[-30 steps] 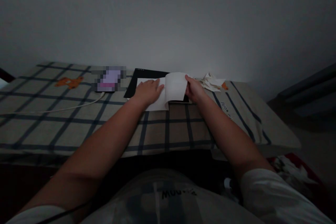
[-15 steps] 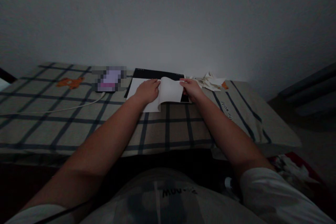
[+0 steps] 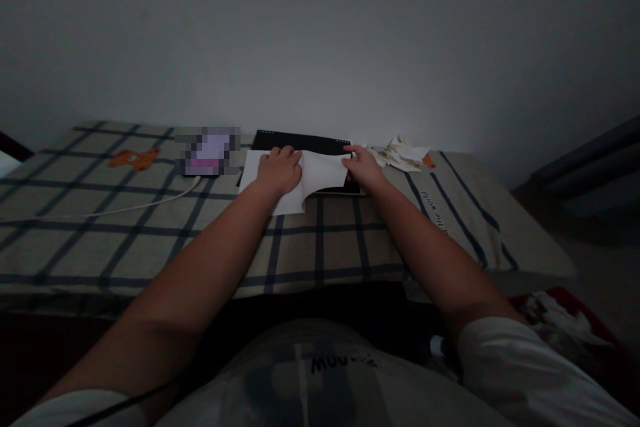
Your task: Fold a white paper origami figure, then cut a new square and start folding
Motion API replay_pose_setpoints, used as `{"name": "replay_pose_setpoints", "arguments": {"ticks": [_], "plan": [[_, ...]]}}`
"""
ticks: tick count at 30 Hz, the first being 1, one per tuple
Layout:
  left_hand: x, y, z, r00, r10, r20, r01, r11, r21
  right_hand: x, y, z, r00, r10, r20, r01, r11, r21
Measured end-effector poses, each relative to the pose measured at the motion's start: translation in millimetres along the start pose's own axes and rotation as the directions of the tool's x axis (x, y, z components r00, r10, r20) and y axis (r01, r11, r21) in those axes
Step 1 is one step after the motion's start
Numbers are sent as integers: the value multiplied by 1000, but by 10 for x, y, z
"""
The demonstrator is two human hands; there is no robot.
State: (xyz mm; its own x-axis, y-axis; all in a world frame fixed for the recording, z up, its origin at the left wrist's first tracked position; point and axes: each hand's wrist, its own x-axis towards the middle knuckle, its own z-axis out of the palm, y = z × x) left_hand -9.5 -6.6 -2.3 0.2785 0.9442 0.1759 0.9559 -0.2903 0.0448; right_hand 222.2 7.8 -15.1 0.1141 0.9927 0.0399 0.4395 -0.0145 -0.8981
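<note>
My left hand (image 3: 279,170) lies flat, fingers spread, pinning the white sheet (image 3: 320,173) on the bed (image 3: 150,227). My right hand (image 3: 364,168) pinches its folded-over edge. It looks thin, light and limp, so the edge is best to hold.

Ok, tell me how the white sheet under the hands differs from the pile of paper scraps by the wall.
The white sheet is one large piece; the paper scraps are several small crumpled bits. The sheet is plain white and curls up at its near edge, while the scraps show tan and orange marks. The left hand presses the sheet and the right hand grips its edge; nothing touches the scraps. Both lie on the checked cloth.
</note>
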Motion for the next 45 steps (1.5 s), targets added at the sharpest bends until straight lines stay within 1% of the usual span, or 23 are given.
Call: {"name": "replay_pose_setpoints", "arguments": {"ticks": [9,16,21,25,27,29,34,38,42,45], "plan": [[35,52,-29,1000,-16,21,15,999,44,-27,-43,-18,1000,-1,25,3,996,-87],[57,58,-34,1000,-15,19,13,996,87,-119,-164,-34,998,44,46,-41,997,-70],[53,62,-39,999,-23,50,19,996,84,-175,-238,-58,996,71,54,-68,995,-68],[45,60,-39,999,-32,42,29,998,64,-176,-234,-85,998,65,23,-64,996,-56],[42,58,-31,999,-33,42,31,998,57,-171,-232,-92,997,71,4,-71,997,-17],[35,57,-15,999,-28,32,26,998,54,-173,-245,-95,996,94,11,-95,994,55],[2,64,25,999,-12,-35,14,998,57,-221,-336,-126,982,148,113,-174,949,265],[4,41,18,998,-5,-67,8,999,47,-242,-377,-152,974,166,156,-217,888,406],[39,-19,2,998,-3,-66,4,1000,15,-218,-346,-109,974,187,127,-225,855,467],[57,-51,16,998,12,-58,-12,1000,-10,-190,-299,-57,975,200,99,-223,857,465]]}}
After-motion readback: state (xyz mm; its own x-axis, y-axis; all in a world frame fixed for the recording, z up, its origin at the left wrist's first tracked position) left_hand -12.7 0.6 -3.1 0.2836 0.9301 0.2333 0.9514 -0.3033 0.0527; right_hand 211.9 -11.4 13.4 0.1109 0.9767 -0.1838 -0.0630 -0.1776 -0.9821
